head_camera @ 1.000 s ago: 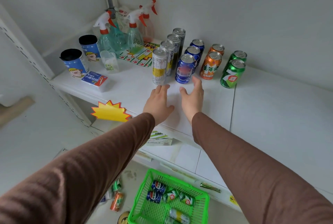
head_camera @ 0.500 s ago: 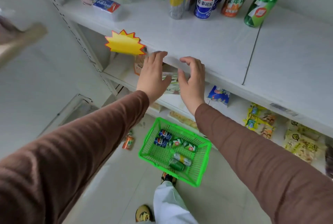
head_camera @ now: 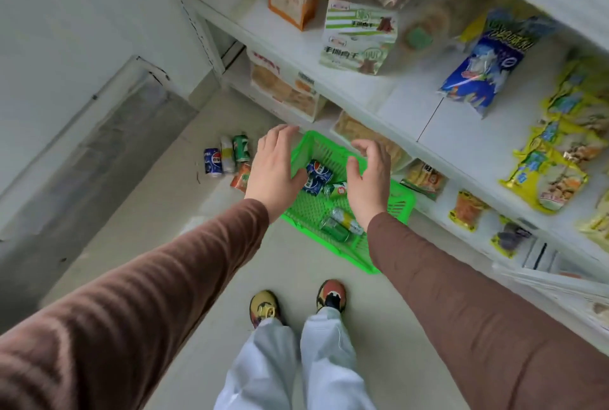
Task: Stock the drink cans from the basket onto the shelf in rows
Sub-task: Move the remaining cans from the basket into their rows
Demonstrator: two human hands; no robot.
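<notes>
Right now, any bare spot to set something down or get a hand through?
Bare floor between the feet and the loose cans. Bare shelf board between the striped packet and the blue bag. Crowded: yellow packets far right. Both hands, left and right, hover over the green basket.

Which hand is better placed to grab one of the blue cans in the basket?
Left, probably. The left hand hangs open with its thumb right beside the blue cans in the green basket; the right hand, also open, is nearer the green-and-white can.

basket [head_camera: 400,203] open-topped; shelf edge [head_camera: 372,113] overhangs far side
</notes>
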